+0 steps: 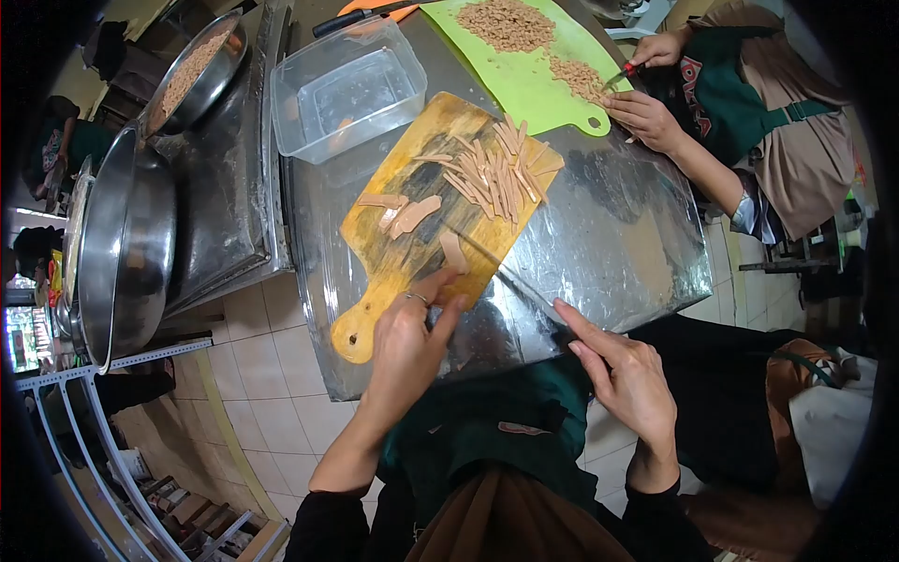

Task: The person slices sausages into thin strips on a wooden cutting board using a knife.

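From here I see the left hand (pixel 412 323) with fingertips at a pinkish slice (pixel 454 252) on the wooden board (pixel 403 246); whether they pinch it, I can't tell. The right hand (pixel 626 373) grips a knife (pixel 532 293), its blade reaching over the board, near cut strips (pixel 496 178), on the metal bench (pixel 609 225)

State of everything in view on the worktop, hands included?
Left hand: fingertips at a slice
Right hand: gripping knife
Wooden board: flat, loaded
Strips: cut, heaped
Wider pieces: uncut into strips
Plastic container: lidless
Green board: holding chopped bits
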A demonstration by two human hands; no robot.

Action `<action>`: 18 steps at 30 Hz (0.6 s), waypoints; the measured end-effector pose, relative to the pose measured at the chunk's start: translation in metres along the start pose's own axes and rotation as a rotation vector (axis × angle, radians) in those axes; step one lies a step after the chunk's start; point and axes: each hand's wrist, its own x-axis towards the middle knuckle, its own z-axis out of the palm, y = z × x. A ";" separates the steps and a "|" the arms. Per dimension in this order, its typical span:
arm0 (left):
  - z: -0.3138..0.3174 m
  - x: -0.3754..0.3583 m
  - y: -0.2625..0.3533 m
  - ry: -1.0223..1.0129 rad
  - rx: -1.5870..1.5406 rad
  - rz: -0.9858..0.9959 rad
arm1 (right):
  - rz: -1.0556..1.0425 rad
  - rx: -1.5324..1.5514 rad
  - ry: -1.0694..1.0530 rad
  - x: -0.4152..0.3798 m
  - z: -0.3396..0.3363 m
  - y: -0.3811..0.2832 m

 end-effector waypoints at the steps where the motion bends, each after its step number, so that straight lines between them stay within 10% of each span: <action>1: 0.005 0.000 -0.001 -0.001 -0.026 0.014 | 0.023 -0.016 -0.038 0.002 -0.002 -0.003; 18: 0.013 0.021 -0.028 0.219 0.310 0.451 | 0.051 -0.019 -0.126 -0.011 0.006 -0.022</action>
